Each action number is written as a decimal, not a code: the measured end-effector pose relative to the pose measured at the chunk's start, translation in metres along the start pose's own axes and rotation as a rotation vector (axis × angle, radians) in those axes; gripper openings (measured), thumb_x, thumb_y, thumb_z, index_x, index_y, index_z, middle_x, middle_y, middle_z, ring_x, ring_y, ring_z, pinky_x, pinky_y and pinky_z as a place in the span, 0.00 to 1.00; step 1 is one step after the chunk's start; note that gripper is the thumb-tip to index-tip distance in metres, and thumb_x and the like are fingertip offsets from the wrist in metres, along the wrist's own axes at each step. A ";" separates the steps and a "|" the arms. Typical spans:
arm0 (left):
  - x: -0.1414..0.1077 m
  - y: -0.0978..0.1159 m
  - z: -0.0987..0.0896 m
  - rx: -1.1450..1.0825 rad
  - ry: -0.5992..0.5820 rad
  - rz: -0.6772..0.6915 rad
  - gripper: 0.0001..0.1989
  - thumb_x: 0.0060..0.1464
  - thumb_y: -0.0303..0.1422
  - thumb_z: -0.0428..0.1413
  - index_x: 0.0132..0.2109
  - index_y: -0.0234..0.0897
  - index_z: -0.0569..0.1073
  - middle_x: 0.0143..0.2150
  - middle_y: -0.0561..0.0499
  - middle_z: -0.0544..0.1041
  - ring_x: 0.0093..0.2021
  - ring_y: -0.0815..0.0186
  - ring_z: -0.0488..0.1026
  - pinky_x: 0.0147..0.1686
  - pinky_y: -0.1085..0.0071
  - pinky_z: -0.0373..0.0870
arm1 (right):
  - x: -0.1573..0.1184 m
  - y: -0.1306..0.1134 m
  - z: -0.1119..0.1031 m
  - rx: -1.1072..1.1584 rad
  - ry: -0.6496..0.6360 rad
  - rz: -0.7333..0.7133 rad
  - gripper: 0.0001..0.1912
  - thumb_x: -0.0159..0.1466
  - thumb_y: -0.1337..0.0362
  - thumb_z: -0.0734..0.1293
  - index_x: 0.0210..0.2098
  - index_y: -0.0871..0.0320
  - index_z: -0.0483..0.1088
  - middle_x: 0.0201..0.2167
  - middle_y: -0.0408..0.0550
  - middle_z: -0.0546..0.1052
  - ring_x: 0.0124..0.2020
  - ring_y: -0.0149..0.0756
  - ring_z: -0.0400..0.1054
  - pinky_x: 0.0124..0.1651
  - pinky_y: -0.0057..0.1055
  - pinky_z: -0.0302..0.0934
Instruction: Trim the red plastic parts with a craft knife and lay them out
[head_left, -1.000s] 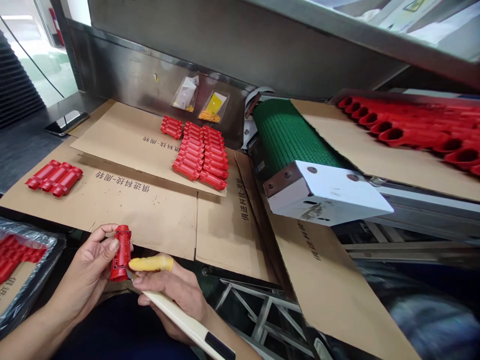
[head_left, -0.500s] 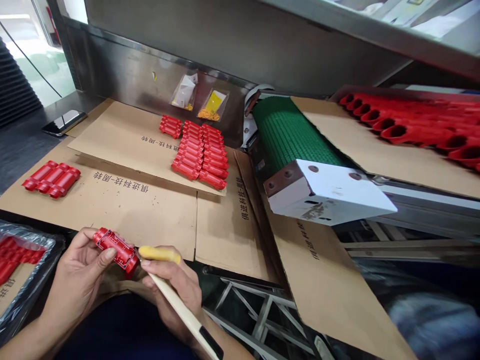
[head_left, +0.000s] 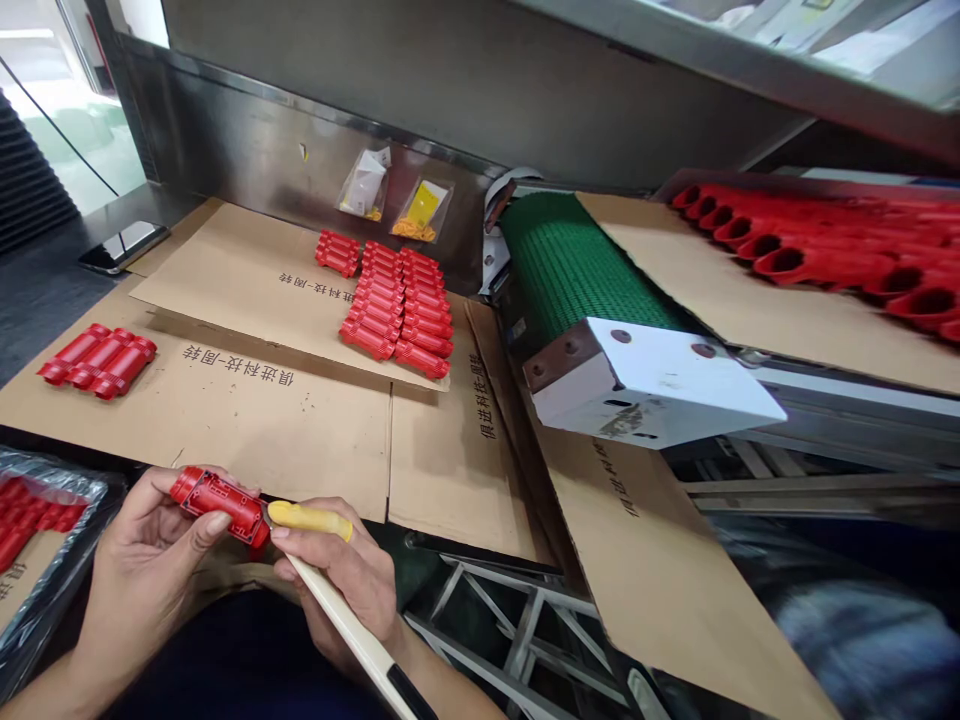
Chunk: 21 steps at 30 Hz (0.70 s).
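Note:
My left hand (head_left: 154, 560) is closed around a red plastic cylindrical part (head_left: 221, 502) with ribbed ends and fine dark lines on its upper face. The part lies tilted, its right end toward my other hand. In my right hand (head_left: 341, 570) is a long cream-handled tool (head_left: 337, 610) with a black band, gripped like a pen. A yellow finger cot (head_left: 309, 520) covers one of that hand's fingers. The tool's small tip meets the part's right end, partly hidden by the fingers. Three similar red parts (head_left: 97, 360) lie on the cardboard (head_left: 315, 440) at left.
Rows of red parts (head_left: 397, 305) lie on a raised cardboard sheet (head_left: 217, 260). Behind them are two small bags (head_left: 424, 210) with yellow pieces. A green conveyor (head_left: 577, 260) with a white end bracket (head_left: 652, 385) juts in at right. A plastic-lined bin (head_left: 97, 490) stands at left.
Both hands, with the red part and the tool, have shifted slightly left in view, and the part lies a little flatter. The whole scene has also moved slightly left. Both grips are unchanged.

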<state>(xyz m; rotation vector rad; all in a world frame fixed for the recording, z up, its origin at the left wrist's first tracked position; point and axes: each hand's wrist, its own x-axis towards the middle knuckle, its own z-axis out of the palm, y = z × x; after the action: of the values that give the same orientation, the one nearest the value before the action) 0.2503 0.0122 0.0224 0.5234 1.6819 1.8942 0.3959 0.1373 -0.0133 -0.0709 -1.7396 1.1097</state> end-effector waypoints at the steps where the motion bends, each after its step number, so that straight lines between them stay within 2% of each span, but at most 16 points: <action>1: 0.000 -0.001 -0.001 0.000 -0.009 0.012 0.11 0.54 0.29 0.73 0.42 0.43 0.81 0.45 0.53 0.88 0.42 0.65 0.86 0.46 0.75 0.83 | -0.001 0.000 0.000 0.009 0.002 0.007 0.13 0.72 0.74 0.68 0.55 0.60 0.76 0.46 0.58 0.84 0.46 0.43 0.78 0.47 0.40 0.79; 5: 0.000 -0.002 -0.003 0.022 -0.037 0.040 0.10 0.56 0.30 0.71 0.43 0.43 0.80 0.45 0.53 0.88 0.41 0.63 0.87 0.44 0.75 0.84 | -0.003 -0.001 0.001 0.043 0.004 0.036 0.15 0.71 0.76 0.68 0.55 0.60 0.76 0.46 0.57 0.84 0.48 0.43 0.78 0.49 0.39 0.79; 8: -0.001 -0.002 -0.001 0.024 -0.011 0.047 0.10 0.56 0.31 0.72 0.43 0.43 0.80 0.45 0.54 0.88 0.41 0.63 0.87 0.44 0.74 0.84 | -0.006 -0.002 0.001 0.049 0.009 0.051 0.16 0.70 0.77 0.69 0.55 0.60 0.76 0.46 0.57 0.84 0.50 0.43 0.78 0.53 0.40 0.78; 14: -0.003 -0.004 -0.001 0.043 0.015 0.090 0.11 0.57 0.31 0.70 0.45 0.45 0.79 0.46 0.54 0.88 0.42 0.61 0.87 0.44 0.73 0.85 | -0.013 -0.005 0.001 0.079 -0.003 0.131 0.21 0.66 0.81 0.68 0.56 0.58 0.75 0.52 0.57 0.82 0.53 0.42 0.79 0.54 0.36 0.77; 18: -0.003 -0.002 -0.001 0.084 0.014 0.144 0.12 0.55 0.31 0.72 0.43 0.44 0.79 0.46 0.55 0.88 0.42 0.63 0.87 0.47 0.74 0.84 | -0.007 -0.004 -0.004 0.072 -0.040 0.162 0.17 0.68 0.76 0.69 0.54 0.56 0.74 0.50 0.56 0.82 0.51 0.43 0.78 0.53 0.40 0.77; 21: -0.001 -0.001 0.002 0.087 0.071 0.124 0.14 0.51 0.32 0.75 0.41 0.44 0.79 0.41 0.57 0.88 0.37 0.70 0.85 0.44 0.82 0.81 | 0.002 -0.002 -0.010 -0.019 -0.137 0.044 0.11 0.71 0.73 0.68 0.52 0.58 0.74 0.45 0.57 0.83 0.45 0.44 0.76 0.46 0.41 0.78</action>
<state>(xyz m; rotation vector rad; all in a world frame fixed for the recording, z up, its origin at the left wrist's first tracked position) 0.2524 0.0131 0.0218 0.6145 1.8218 1.9538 0.4039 0.1438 -0.0098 -0.0452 -1.8786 1.1532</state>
